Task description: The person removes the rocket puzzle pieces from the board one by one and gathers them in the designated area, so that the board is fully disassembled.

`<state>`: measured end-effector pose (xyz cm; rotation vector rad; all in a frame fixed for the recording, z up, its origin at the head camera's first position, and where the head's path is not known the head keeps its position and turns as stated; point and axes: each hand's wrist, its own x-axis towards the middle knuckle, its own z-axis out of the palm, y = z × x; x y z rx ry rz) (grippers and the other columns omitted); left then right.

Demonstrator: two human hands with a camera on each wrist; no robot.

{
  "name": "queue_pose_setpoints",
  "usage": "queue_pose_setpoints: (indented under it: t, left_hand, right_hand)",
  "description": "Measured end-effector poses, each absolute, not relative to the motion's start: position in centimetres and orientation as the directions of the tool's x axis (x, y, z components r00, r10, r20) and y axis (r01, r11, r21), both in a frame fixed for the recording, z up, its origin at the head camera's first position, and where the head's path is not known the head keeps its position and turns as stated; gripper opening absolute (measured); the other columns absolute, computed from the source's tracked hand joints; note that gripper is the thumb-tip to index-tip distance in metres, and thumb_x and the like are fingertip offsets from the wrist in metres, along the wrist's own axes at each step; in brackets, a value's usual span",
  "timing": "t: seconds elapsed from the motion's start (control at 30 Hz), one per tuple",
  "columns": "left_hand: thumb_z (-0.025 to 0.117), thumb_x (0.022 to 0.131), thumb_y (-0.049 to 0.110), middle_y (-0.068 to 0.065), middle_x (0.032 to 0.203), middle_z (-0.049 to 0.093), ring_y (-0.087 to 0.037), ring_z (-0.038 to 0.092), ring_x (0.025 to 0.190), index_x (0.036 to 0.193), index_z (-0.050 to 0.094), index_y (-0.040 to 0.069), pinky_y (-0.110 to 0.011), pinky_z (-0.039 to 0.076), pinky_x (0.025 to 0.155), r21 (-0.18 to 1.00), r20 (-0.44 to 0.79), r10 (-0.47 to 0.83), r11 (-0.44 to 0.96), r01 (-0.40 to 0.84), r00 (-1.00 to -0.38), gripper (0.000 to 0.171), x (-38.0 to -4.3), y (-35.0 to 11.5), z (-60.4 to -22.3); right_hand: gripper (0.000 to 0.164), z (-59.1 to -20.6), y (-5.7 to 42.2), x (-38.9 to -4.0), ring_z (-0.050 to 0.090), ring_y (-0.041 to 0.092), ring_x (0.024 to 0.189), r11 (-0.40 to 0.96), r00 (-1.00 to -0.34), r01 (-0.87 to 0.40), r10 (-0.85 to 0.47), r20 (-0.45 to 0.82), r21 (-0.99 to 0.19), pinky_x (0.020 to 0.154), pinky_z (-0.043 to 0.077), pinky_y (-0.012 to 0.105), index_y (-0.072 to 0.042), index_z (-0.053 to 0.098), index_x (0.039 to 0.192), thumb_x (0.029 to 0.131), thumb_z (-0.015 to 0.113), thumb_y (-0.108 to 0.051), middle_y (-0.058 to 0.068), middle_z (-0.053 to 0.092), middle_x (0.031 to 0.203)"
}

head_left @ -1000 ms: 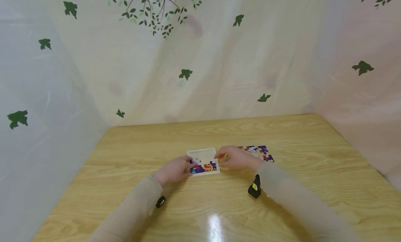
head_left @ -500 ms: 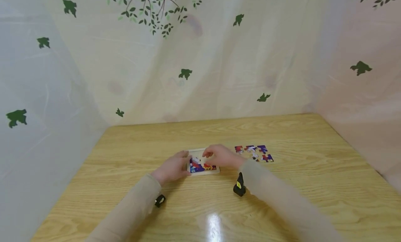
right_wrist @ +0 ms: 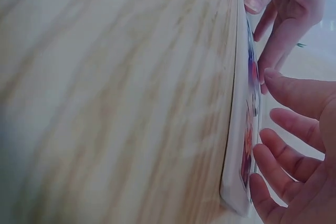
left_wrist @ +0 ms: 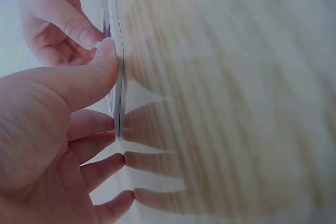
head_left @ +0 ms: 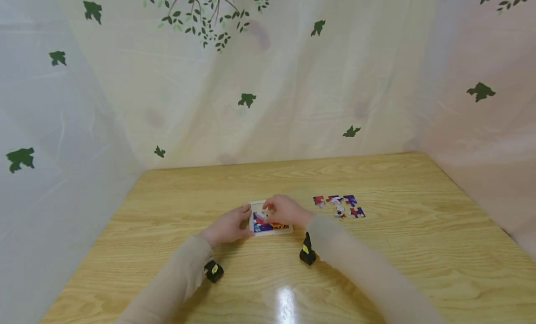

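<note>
A pale-rimmed puzzle tray (head_left: 273,232) lies on the table with purple, red and orange puzzle pieces (head_left: 260,227) across its near part. My left hand (head_left: 226,227) holds the tray's left side, thumb at the near corner and fingers along the edge. Over the tray, my right hand (head_left: 286,211) has its thumb and index fingertip apart above a white piece at the left. In the left wrist view, a small pale bit shows at the right thumb's tip; whether the right hand (right_wrist: 294,140) pinches a piece is unclear. Its remaining fingers are loosely bent by the tray.
To the right of the tray lie several loose puzzle pieces (head_left: 350,200), purple, red and white. The wood-grain table (head_left: 201,184) reaches back to a pale cloth backdrop (head_left: 293,91) with leaf prints. A black wrist camera (head_left: 307,252) hangs under the right forearm.
My right hand has moved left from the tray's right edge to over its left part, uncovering the loose pieces on the right. The left hand stays at the tray's left edge.
</note>
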<state>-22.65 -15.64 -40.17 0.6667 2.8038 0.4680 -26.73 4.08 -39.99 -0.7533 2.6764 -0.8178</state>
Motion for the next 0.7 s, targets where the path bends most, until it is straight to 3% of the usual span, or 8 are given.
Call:
queue_pose_setpoints:
  t: [0.37,0.7]
  left_hand:
    - [0.070,0.086,0.030,-0.021,0.148,0.037,-0.037,0.037,0.135,0.136,0.045,-0.007,-0.046,0.032,0.111,0.347,-0.116,0.489,0.835,0.426,-0.864,0.068,-22.9,-15.8,-40.2]
    - [0.070,0.085,0.030,-0.021,0.146,0.039,-0.038,0.039,0.134,0.135,0.046,-0.006,-0.046,0.033,0.110,0.330,-0.107,0.493,0.837,0.437,-0.863,0.066,-22.9,-15.8,-40.2]
  right_hand:
    - [0.038,-40.4,2.7,-27.3,0.059,0.019,0.097,0.736,-0.840,-0.379,-0.528,-0.124,-0.561,0.091,0.049,0.037,-0.008,0.067,0.110,0.079,0.078,-0.026,0.006,0.066,0.105]
    - [0.032,-40.7,2.5,-27.6,0.054,0.016,0.085,0.742,-0.840,-0.399,-0.531,-0.111,-0.538,0.084,0.048,0.033,-0.009,0.068,0.102,0.077,0.079,-0.026,0.002,0.063,0.094]
